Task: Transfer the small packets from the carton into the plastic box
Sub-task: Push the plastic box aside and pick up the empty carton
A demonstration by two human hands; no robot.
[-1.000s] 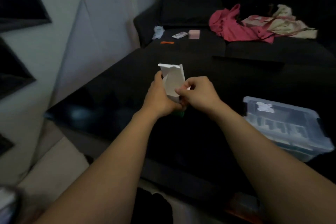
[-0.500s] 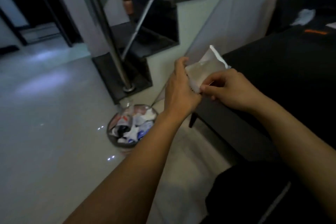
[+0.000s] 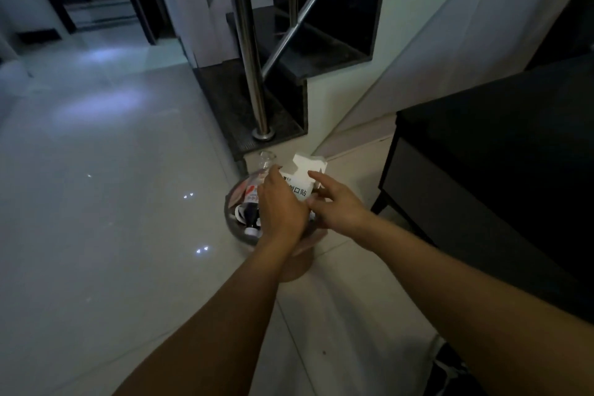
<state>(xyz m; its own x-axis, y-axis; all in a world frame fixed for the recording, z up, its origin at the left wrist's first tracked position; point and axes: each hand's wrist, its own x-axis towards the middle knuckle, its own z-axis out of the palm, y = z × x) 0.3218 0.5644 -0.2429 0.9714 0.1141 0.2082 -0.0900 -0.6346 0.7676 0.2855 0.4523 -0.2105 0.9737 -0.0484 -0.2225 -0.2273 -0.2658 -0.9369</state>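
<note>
On the left, the pale tiled floor (image 3: 106, 202) fills far more of the view than it did half a second ago, and the staircase (image 3: 289, 80) with its steel post (image 3: 250, 51) now stands at top centre. The round waste bin (image 3: 236, 225), full of crumpled wrappers, was off to the lower left of the hands before; it now lies directly beneath them. The left hand (image 3: 281, 206) is over the bin, its fingers curled round the left side of the white carton (image 3: 303, 182). The carton is held just above the bin (black characters now show on its near face), its torn-open flap pointing up and away. A moment ago the right hand (image 3: 336, 202) was pinching the carton's lower edge; now its fingers are spread and loosened, the forefinger laid along the carton's right side and the thumb at its lower corner. Whether any packets are inside cannot be told. At the right, the dark surface (image 3: 498, 151) has slid toward the frame's edge, and the sofa is gone from view.
</note>
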